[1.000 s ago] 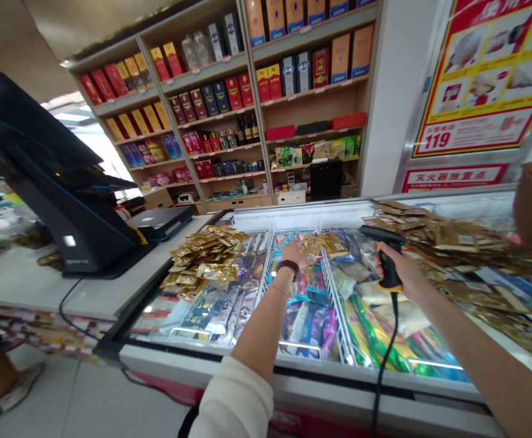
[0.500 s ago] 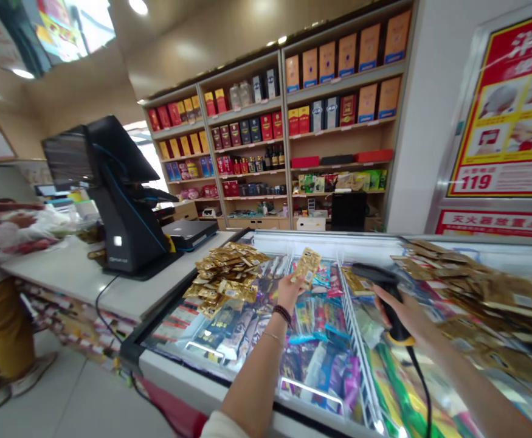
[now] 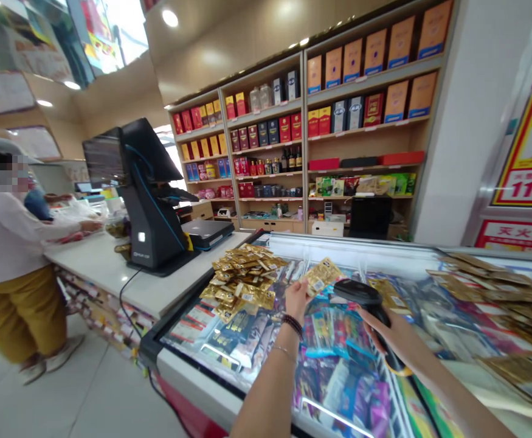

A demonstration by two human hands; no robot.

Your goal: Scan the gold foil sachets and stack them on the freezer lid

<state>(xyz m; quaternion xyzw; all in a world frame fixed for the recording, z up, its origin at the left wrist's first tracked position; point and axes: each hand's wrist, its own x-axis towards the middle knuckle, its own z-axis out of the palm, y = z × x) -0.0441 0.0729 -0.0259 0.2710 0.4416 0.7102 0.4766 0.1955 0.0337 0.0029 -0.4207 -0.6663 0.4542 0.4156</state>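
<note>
Between the fingers of my left hand (image 3: 297, 299) is a flat gold packet (image 3: 323, 277), with a white label facing up. My right hand (image 3: 386, 328) grips a black barcode scanner (image 3: 361, 293), whose head points left at the packet, a short way apart from it. Both hands are over the glass top of a chest freezer (image 3: 193, 365). A heap of gold packets (image 3: 242, 277) lies on the glass to the left of my left hand. More gold packets (image 3: 498, 286) are spread on the glass at the right.
Wrapped frozen goods (image 3: 334, 334) show beneath the glass. A black checkout terminal (image 3: 149, 207) stands on the counter (image 3: 87, 255) at the left, with a flat black device (image 3: 208, 233) beside it. A person (image 3: 14, 243) is at the counter's far side. Shelves of boxes (image 3: 266, 131) line the back.
The scanner has moved left, close to the gold packet, which is now tilted more to the right. My view has turned a little left, bringing more of the person into sight.
</note>
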